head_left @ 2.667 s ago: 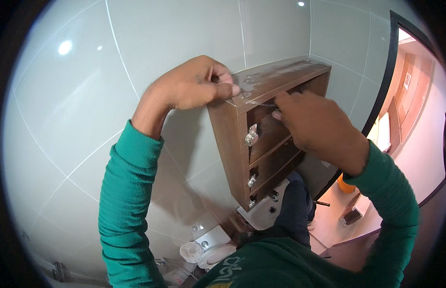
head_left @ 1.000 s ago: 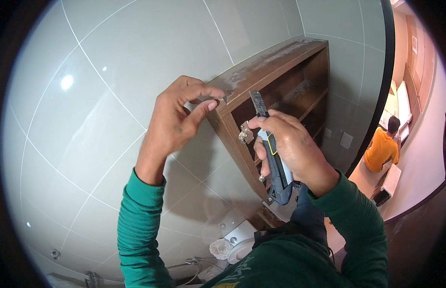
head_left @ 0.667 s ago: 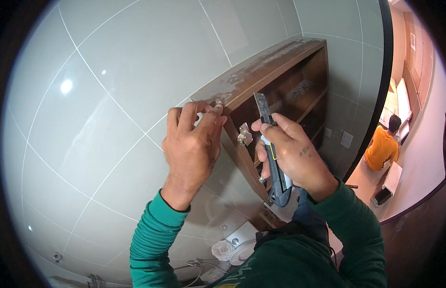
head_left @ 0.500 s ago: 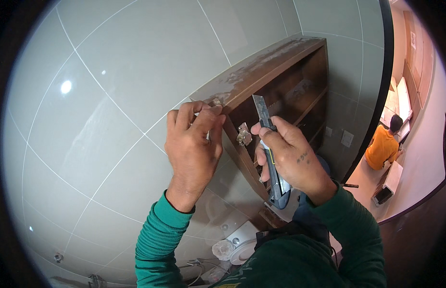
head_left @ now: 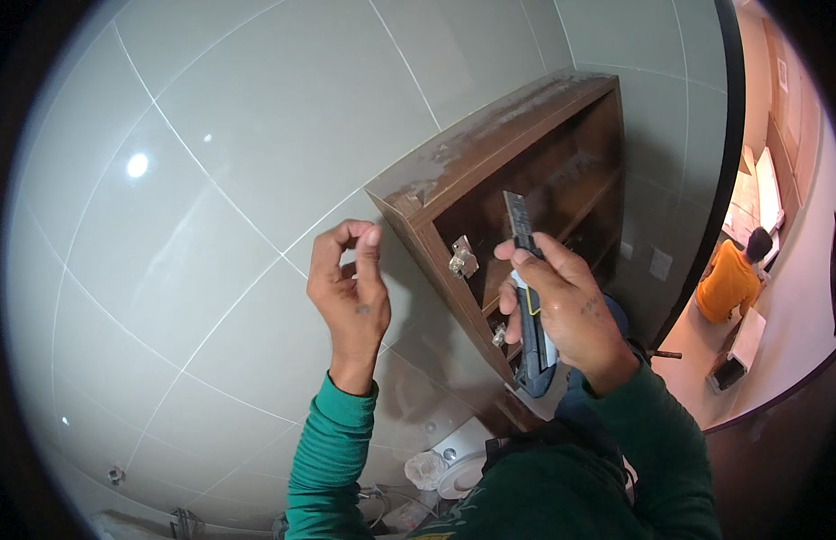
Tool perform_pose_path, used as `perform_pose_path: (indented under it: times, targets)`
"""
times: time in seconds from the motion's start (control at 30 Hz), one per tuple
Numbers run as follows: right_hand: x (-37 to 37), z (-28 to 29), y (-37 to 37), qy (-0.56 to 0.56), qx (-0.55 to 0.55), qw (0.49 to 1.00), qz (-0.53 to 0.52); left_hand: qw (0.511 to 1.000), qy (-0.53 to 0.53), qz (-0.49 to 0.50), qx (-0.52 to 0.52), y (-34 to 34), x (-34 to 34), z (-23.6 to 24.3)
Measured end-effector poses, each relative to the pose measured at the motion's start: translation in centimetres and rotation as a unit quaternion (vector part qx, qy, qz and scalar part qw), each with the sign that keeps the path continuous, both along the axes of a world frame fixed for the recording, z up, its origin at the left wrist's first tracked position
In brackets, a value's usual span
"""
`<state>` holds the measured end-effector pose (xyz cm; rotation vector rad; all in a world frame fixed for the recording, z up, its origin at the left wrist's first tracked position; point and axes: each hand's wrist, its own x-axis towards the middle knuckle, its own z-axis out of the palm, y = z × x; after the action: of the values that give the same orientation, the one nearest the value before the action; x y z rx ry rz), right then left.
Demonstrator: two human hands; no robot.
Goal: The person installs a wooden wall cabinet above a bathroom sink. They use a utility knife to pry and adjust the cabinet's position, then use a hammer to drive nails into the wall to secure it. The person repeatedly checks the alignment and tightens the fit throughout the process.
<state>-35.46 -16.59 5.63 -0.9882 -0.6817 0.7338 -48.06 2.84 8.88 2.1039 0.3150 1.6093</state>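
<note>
Your left hand (head_left: pixel 349 283), thumb and forefinger pinched together, has come off the near top corner of the cabinet (head_left: pixel 499 169), leaving it uncovered, while your right hand (head_left: pixel 573 304) stays clamped on the utility knife (head_left: pixel 532 337) before its open front.

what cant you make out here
Head view:
Left hand: its thumb hides whether anything is pinched.
Brown wooden cabinet: right hand and grey-black utility knife hide part of its inside.
White ceramic toilet: partly covered by dark green shirt.
Orange-shirted co-worker: too small to tell what they handle.
</note>
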Motion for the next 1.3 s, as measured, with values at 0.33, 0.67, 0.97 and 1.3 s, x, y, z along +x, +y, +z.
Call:
perform_pose_path:
  times: [0.33, 0.67, 0.97, 1.3]
  targets:
    - [0.9, -0.8, -0.8, -0.017, -0.017, 1.0, -0.016, 0.994, 0.016, -0.063, -0.093, -0.1, 0.3, -0.6]
    - [0.5, -0.8, -0.9, -0.052, -0.022, 0.998, 0.007, 0.996, 0.045, -0.047, -0.057, -2.3, 1.4, -0.6]
    - [-0.4, 1.1, -0.4, -0.109, -0.041, 0.993, 0.031, 0.973, 0.005, 0.112, 0.204, -2.2, 1.6, 0.3]
    - [-0.6, 0.8, 1.1, -0.136, -0.017, 0.99, 0.026, 0.954, 0.048, 0.15, 0.255, -3.0, 1.6, 1.1]
